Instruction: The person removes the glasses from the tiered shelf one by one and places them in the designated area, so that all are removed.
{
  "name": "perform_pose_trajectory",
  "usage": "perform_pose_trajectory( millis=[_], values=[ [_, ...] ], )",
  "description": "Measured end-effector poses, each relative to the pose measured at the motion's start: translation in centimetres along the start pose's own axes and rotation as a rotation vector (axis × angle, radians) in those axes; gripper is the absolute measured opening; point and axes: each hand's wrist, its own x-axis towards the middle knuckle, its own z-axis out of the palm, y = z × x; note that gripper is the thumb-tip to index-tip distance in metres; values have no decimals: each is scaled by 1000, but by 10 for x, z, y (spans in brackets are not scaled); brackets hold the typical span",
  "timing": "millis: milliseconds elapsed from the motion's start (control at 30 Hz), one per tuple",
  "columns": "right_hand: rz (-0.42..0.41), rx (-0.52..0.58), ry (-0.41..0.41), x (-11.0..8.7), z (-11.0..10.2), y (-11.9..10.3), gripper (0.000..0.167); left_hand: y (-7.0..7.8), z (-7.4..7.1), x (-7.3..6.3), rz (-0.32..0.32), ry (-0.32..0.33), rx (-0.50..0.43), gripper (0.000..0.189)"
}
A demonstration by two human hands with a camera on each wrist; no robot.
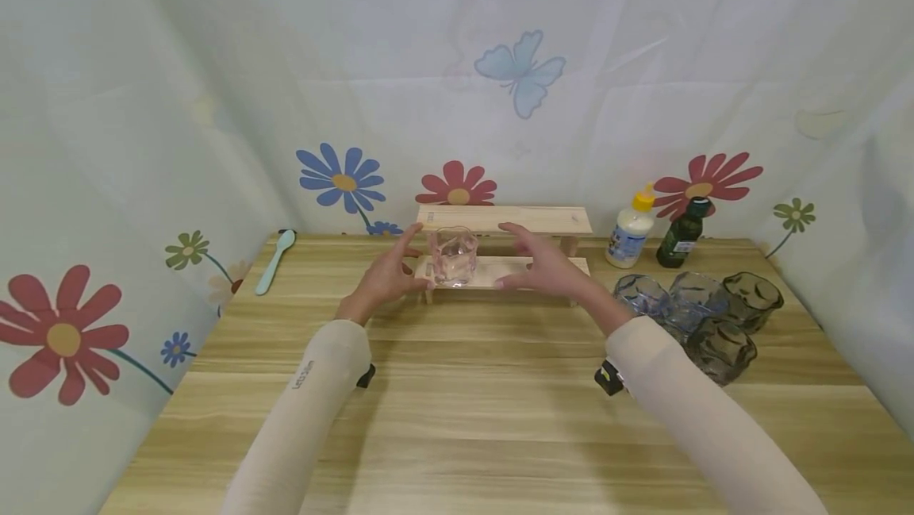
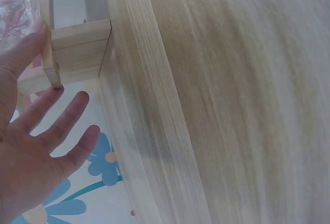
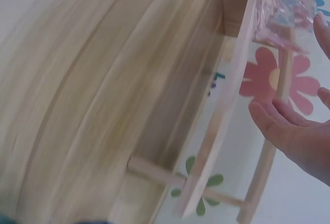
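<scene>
A pink, clear glass cup (image 1: 455,257) stands near the left end of the lower board of a two-tier wooden shelf (image 1: 503,219). Left of the cup is my left hand (image 1: 389,273), its fingers spread. In the left wrist view, that hand's thumb lies right at the edge of the lower board (image 2: 49,62), and the other fingers extend below. On the cup's other side my right hand (image 1: 548,265) is held with thumb and fingers apart, a gap between it and the cup. The right wrist view shows its relaxed fingers (image 3: 273,123) over the shelf with nothing in them.
Several blue and grey glass cups (image 1: 721,348) are grouped on the wooden table (image 1: 457,436) at the right. Behind them stand a yellow-capped bottle (image 1: 628,237) and a dark green bottle (image 1: 683,237). A mint-green spoon (image 1: 274,263) lies at the back left. A flowered curtain (image 1: 400,63) hangs behind.
</scene>
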Motion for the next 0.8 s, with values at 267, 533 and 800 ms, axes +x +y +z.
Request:
perform_pose_trajectory(
  millis=[267, 533, 800],
  values=[
    [-8, 59, 48, 17, 23, -4, 98, 1, -1, -1, 7, 4, -1, 109],
    [5, 83, 87, 32, 40, -8, 94, 0, 0, 0, -2, 4, -2, 109],
    [6, 68, 126, 44, 58, -11, 92, -1, 0, -1, 26, 11, -8, 108]
  ],
)
